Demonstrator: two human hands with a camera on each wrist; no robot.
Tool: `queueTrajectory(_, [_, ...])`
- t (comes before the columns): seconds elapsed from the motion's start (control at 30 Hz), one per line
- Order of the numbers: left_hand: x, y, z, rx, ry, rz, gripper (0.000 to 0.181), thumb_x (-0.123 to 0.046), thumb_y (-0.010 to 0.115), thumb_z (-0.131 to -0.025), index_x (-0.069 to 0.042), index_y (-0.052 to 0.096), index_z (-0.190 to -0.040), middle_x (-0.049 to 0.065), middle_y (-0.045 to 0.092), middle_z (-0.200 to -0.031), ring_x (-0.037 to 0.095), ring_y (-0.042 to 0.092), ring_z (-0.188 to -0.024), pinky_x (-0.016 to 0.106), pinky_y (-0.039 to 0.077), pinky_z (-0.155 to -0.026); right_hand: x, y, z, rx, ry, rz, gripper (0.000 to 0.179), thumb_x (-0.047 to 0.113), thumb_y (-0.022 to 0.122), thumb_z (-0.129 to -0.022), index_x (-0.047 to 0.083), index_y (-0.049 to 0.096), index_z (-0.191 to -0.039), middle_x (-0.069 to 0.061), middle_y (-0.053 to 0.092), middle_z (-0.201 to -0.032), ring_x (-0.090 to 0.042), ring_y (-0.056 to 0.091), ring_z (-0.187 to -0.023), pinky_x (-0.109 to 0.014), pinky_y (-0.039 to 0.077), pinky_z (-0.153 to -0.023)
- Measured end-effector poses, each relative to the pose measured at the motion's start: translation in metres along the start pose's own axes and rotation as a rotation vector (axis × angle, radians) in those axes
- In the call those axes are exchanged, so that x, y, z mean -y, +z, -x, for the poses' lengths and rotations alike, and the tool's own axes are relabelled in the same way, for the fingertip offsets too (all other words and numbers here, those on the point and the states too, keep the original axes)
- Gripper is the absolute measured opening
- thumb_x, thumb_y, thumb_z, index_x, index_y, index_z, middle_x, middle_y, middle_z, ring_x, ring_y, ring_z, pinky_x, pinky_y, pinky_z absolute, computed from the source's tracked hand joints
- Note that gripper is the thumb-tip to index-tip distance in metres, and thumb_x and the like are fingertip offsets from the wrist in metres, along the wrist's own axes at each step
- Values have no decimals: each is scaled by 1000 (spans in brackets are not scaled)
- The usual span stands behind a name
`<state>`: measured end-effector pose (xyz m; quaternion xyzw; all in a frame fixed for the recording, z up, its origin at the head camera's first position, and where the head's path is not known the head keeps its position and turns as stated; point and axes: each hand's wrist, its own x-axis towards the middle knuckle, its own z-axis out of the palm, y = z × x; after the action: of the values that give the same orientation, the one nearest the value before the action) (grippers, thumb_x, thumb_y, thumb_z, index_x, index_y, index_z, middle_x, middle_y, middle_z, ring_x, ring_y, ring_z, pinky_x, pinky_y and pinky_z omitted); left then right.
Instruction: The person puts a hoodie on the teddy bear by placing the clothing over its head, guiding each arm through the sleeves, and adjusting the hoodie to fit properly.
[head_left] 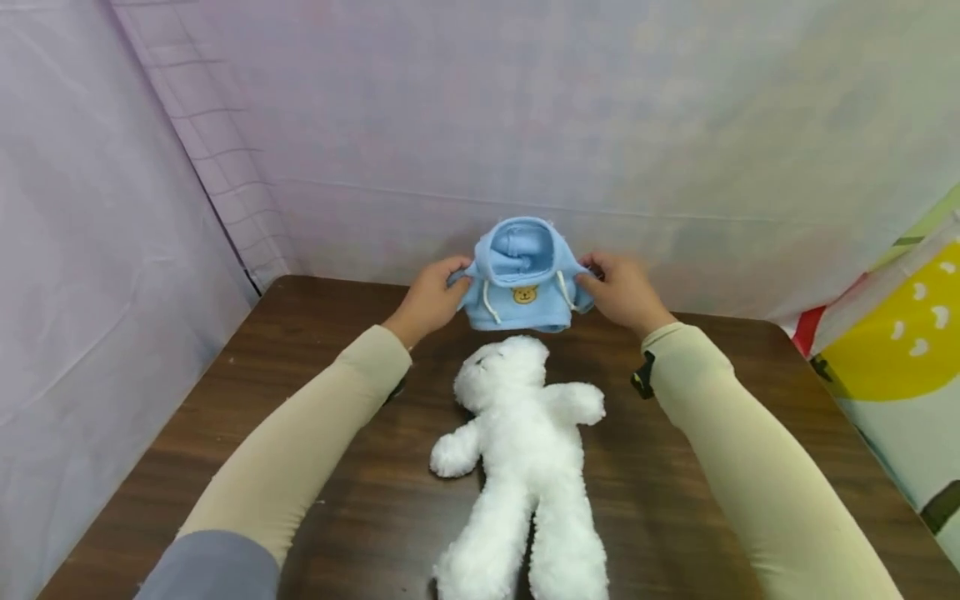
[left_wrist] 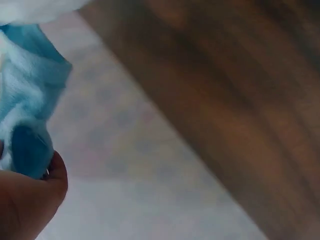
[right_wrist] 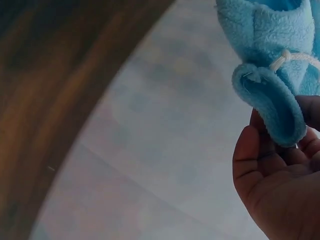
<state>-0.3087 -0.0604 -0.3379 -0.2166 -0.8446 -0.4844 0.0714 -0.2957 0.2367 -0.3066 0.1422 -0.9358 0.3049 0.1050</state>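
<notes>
A small light-blue doll hoodie [head_left: 517,312] with white drawstrings and a bear-face patch is held up near the table's far edge, its hood opening toward me. My left hand [head_left: 433,298] pinches the sleeve on the left side; in the left wrist view the thumb and fingers close around the cuff [left_wrist: 31,150]. My right hand [head_left: 621,292] pinches the opposite sleeve, and the right wrist view shows its open cuff [right_wrist: 272,102] between thumb and fingers. Below the hoodie, a white fluffy stuffed bear [head_left: 532,442] lies on the table, head toward the hoodie and arms spread.
The dark wooden table [head_left: 337,492] ends at a pale curtain [head_left: 450,125] hanging behind it. Another white curtain [head_left: 90,250] hangs along the left side. At the right is a cloth with a yellow print [head_left: 892,350].
</notes>
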Motion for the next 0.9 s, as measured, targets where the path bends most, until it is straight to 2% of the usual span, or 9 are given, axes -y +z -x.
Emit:
queueTrajectory(0.07, [14,3,2,29,-11,-34,29,-13,52,-103,-7,64,-128,9,63,-127,21,58,-108,39,46,-94,-6,14,-6,20,23,-4,20,16,57,-99,1,65,-110,-14,66,-96,-27,59,-80,-40,47,-70])
queueTrajectory(0.2, [39,7,7,91,-71,-114,36,-15,49,-104,-4,56,-139,13,57,-138,25,56,-120,42,44,-100,-13,44,-11,124,102,-52,27,17,54,-101,-2,62,-118,-19,66,-105,-31,61,-89,-44,50,-78])
queueTrajectory(0.3, [49,12,14,80,-155,-260,40,-14,49,-103,-6,52,-142,16,55,-138,31,53,-121,45,44,-99,-18,63,-8,240,160,-23,37,19,53,-101,-4,54,-131,-24,60,-120,-37,59,-106,-49,48,-89])
queueTrajectory(0.37, [50,16,19,72,-178,-369,43,-14,52,-101,-7,50,-143,17,52,-137,34,50,-121,46,44,-97,-20,73,-4,286,157,23,42,19,54,-101,-4,50,-136,-25,56,-128,-39,55,-116,-52,45,-95])
queueTrajectory(0.47, [48,18,26,141,-115,-465,40,-17,59,-98,-7,56,-137,16,53,-129,33,48,-118,46,45,-93,-20,82,2,303,96,47,40,19,57,-100,-4,54,-133,-23,59,-125,-37,56,-112,-52,46,-93])
queueTrajectory(0.57, [47,19,31,318,-8,-457,32,-19,62,-98,-6,63,-128,12,57,-125,28,52,-115,43,46,-94,-18,86,6,329,18,4,28,17,58,-99,1,63,-122,-17,64,-117,-32,60,-104,-49,49,-87])
queueTrajectory(0.67, [49,18,33,448,26,-468,31,-18,63,-98,-4,65,-125,12,59,-124,26,56,-114,40,46,-97,-16,89,8,428,2,-59,26,11,56,-99,6,63,-123,-13,63,-119,-29,59,-106,-47,49,-87])
queueTrajectory(0.77, [50,19,37,481,21,-556,29,-16,63,-97,-3,65,-124,12,62,-121,26,58,-110,39,47,-94,-15,92,10,516,16,-57,35,1,51,-95,7,60,-129,-13,61,-125,-30,57,-114,-48,48,-92])
queueTrajectory(0.9, [45,20,46,495,-23,-619,14,-12,60,-99,-5,68,-109,8,66,-98,23,61,-89,38,50,-79,-11,91,12,576,33,-56,40,-7,47,-90,6,65,-124,-13,63,-124,-31,56,-118,-48,47,-95])
